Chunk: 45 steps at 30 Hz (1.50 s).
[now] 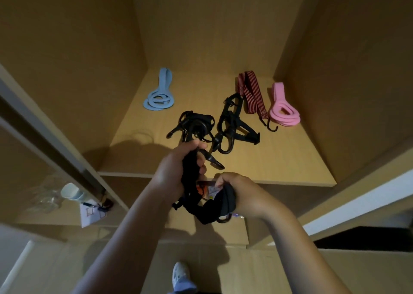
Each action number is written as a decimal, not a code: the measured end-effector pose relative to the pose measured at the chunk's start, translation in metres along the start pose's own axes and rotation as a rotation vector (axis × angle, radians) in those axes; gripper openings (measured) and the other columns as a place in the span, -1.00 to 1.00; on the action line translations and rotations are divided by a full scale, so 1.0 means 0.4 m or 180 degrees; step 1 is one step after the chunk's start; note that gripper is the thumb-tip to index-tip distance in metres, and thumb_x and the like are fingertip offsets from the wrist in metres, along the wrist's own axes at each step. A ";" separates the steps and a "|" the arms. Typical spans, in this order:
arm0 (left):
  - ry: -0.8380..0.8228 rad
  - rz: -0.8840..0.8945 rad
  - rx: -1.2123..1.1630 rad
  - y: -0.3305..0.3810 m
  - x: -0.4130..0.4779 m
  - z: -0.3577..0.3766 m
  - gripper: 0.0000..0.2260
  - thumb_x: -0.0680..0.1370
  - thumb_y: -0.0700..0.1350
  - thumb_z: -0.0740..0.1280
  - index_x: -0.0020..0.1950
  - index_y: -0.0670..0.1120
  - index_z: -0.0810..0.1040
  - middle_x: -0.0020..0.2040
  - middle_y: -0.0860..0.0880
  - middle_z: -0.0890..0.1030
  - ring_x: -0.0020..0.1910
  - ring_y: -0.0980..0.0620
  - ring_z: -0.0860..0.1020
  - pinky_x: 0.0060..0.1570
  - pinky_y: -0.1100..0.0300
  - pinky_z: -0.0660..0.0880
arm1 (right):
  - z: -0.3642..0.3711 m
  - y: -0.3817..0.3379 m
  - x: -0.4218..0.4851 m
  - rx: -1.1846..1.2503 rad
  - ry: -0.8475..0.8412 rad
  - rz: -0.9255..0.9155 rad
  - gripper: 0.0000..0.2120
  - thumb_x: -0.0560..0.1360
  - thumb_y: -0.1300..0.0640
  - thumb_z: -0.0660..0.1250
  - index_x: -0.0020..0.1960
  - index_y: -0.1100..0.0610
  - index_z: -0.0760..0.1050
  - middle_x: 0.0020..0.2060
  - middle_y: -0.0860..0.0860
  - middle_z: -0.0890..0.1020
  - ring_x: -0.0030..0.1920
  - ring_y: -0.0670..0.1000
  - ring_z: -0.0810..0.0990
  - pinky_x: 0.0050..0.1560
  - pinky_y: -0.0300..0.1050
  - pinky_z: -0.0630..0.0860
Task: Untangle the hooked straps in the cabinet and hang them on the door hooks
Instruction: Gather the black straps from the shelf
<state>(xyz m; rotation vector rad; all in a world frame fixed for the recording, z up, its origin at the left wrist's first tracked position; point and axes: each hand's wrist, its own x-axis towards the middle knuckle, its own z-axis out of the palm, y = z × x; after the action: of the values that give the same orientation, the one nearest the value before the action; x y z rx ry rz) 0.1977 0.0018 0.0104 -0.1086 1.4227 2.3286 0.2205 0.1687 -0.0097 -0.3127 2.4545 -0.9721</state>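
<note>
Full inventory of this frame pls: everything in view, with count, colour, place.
blue strap: 1, light blue, coiled, back left of shelf
striped strap: 1, red and black, hooked end, back right of shelf
pink strap: 1, pink, coiled, far right of shelf
tangled hooked straps: count unclear, black, two clumps mid-shelf
held strap: 1, black, labelled, in front of shelf edge
shelf: 1, light wood, inside cabinet
cups: count unclear, white, lower left
paper: 1, white, beside cups
shoe: 1, white, floor
left hand: grips held strap
right hand: grips held strap
</note>
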 end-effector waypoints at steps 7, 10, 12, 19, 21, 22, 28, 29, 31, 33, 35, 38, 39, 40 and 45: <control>0.0275 0.0093 -0.0062 -0.007 0.005 0.022 -0.85 0.58 -0.10 0.16 -0.06 -0.11 0.49 -0.43 0.02 0.46 -0.46 0.08 0.46 -0.36 0.22 0.39 | -0.090 -0.043 -0.052 0.0710 -0.0798 -0.0302 -0.58 0.37 0.38 0.36 0.09 -0.02 0.42 -0.03 -0.07 0.54 0.02 -0.08 0.54 0.06 -0.16 0.53; 0.0289 0.0078 -0.0044 -0.017 0.005 0.033 -0.85 0.58 -0.10 0.16 -0.04 -0.12 0.49 -0.44 0.02 0.46 -0.46 0.09 0.46 -0.33 0.20 0.39 | -0.086 -0.053 -0.008 0.1130 0.0158 -0.0482 -0.74 0.40 0.34 0.36 -0.03 0.02 0.49 -0.15 -0.08 0.55 -0.09 -0.10 0.54 -0.03 -0.26 0.48; 0.0302 0.0010 -0.0058 -0.023 0.006 0.041 -0.85 0.58 -0.10 0.17 -0.03 -0.13 0.49 -0.43 0.01 0.46 -0.46 0.09 0.45 -0.34 0.20 0.39 | -0.061 -0.045 0.045 0.0505 0.1014 -0.0323 -0.83 0.40 0.26 0.37 -0.05 0.08 0.49 -0.17 -0.05 0.49 -0.13 -0.05 0.48 -0.20 -0.32 0.38; 0.0488 0.0122 0.0161 -0.019 0.014 0.034 -0.91 0.56 -0.16 0.23 0.01 -0.14 0.49 -0.38 -0.02 0.49 -0.39 0.04 0.49 -0.24 0.17 0.40 | 0.004 -0.012 0.132 -0.0716 0.1502 -0.0198 -0.89 0.45 0.30 0.26 -0.07 0.26 0.53 -0.13 0.17 0.52 -0.08 0.17 0.52 -0.23 -0.18 0.25; 0.0627 0.0160 0.0258 -0.015 0.022 0.025 -0.92 0.54 -0.19 0.26 0.00 -0.15 0.50 -0.35 -0.03 0.52 -0.34 0.03 0.51 -0.13 0.13 0.41 | -0.002 -0.022 0.136 -0.0647 0.1705 -0.0330 -0.90 0.44 0.31 0.26 -0.11 0.30 0.54 -0.15 0.19 0.55 -0.12 0.16 0.52 -0.26 -0.15 0.26; 0.0712 0.0192 0.0355 -0.012 0.027 0.021 -0.92 0.54 -0.19 0.27 -0.01 -0.15 0.52 -0.34 -0.04 0.54 -0.32 0.02 0.53 -0.08 0.12 0.41 | -0.008 -0.027 0.138 -0.0633 0.1817 -0.0412 -0.90 0.44 0.30 0.28 -0.11 0.31 0.54 -0.16 0.19 0.55 -0.14 0.15 0.52 -0.26 -0.12 0.29; 0.1075 0.0656 0.1187 0.019 0.049 0.023 -0.89 0.57 -0.19 0.22 -0.05 -0.06 0.54 -0.17 -0.03 0.59 -0.11 0.04 0.55 -0.03 0.18 0.44 | -0.054 -0.078 0.142 -0.0293 0.2335 -0.1032 -0.92 0.45 0.24 0.36 -0.10 0.24 0.60 -0.20 0.09 0.55 -0.22 -0.05 0.46 -0.25 -0.32 0.32; 0.1090 0.0762 0.1303 0.023 0.052 0.020 -0.87 0.57 -0.19 0.22 -0.07 -0.03 0.54 -0.14 -0.04 0.58 -0.08 0.03 0.54 0.01 0.15 0.43 | -0.062 -0.088 0.141 -0.0125 0.2347 -0.1102 -0.92 0.45 0.23 0.37 -0.10 0.22 0.61 -0.21 0.07 0.55 -0.23 -0.07 0.46 -0.25 -0.38 0.33; 0.1118 0.0973 0.1548 0.030 0.061 0.012 -0.84 0.57 -0.20 0.21 -0.12 0.01 0.52 -0.13 -0.05 0.56 -0.08 0.00 0.52 -0.01 0.11 0.42 | -0.080 -0.110 0.136 0.0360 0.2214 -0.1136 -0.96 0.44 0.20 0.39 -0.16 0.12 0.61 -0.24 0.02 0.56 -0.24 -0.08 0.49 -0.20 -0.39 0.37; 0.1126 0.1144 0.1736 0.034 0.075 0.002 -0.80 0.58 -0.21 0.20 -0.15 0.05 0.50 -0.16 -0.10 0.52 -0.13 -0.06 0.47 -0.05 0.04 0.40 | -0.103 -0.139 0.130 0.0982 0.2043 -0.1002 -0.86 0.44 0.17 0.39 -0.28 0.03 0.56 -0.32 0.00 0.56 -0.26 -0.05 0.52 -0.18 -0.16 0.45; 0.1056 0.1282 0.1766 0.043 0.086 0.003 -0.76 0.57 -0.22 0.19 -0.17 0.10 0.48 -0.20 -0.08 0.48 -0.17 -0.04 0.43 -0.09 0.03 0.36 | -0.128 -0.174 0.122 0.1446 0.2005 -0.0869 -0.82 0.44 0.16 0.39 -0.34 0.06 0.53 -0.41 -0.04 0.52 -0.33 -0.05 0.50 -0.25 -0.11 0.48; 0.0957 0.1351 0.1779 0.061 0.094 0.014 -0.80 0.52 -0.13 0.21 -0.25 0.14 0.47 -0.26 0.00 0.46 -0.21 0.00 0.42 -0.11 0.05 0.36 | -0.156 -0.225 0.117 0.1800 0.2062 -0.0843 -0.77 0.43 0.15 0.41 -0.33 0.25 0.49 -0.49 -0.03 0.43 -0.45 -0.09 0.41 -0.40 -0.26 0.41; 0.0912 0.1333 0.1705 0.071 0.095 0.019 -0.80 0.51 -0.12 0.21 -0.26 0.14 0.47 -0.27 0.01 0.46 -0.20 -0.01 0.43 -0.10 0.04 0.36 | -0.164 -0.241 0.116 0.1919 0.2090 -0.0842 -0.74 0.42 0.14 0.41 -0.29 0.32 0.48 -0.46 0.04 0.42 -0.44 -0.07 0.39 -0.41 -0.26 0.39; 0.0855 0.1313 0.1565 0.082 0.094 0.024 -0.78 0.53 -0.16 0.22 -0.25 0.11 0.47 -0.27 0.00 0.47 -0.19 -0.04 0.44 -0.08 0.04 0.36 | -0.171 -0.252 0.119 0.2062 0.2112 -0.0817 -0.71 0.42 0.12 0.41 -0.26 0.36 0.47 -0.42 0.10 0.42 -0.41 -0.04 0.38 -0.40 -0.26 0.38; 0.0580 0.1313 0.1307 0.135 0.089 0.035 -0.78 0.49 -0.36 0.20 -0.16 -0.04 0.48 -0.26 0.01 0.53 -0.23 0.08 0.50 -0.14 0.25 0.44 | -0.190 -0.300 0.139 0.2916 0.1934 -0.0488 -0.80 0.41 0.08 0.41 -0.22 0.21 0.49 -0.43 0.00 0.48 -0.36 -0.07 0.45 -0.25 -0.20 0.43</control>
<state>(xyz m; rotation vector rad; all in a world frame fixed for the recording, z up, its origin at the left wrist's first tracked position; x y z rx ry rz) 0.1469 0.0034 0.0524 0.1041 2.1586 2.3157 0.1382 0.1055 0.1021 0.1415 2.1423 -2.3789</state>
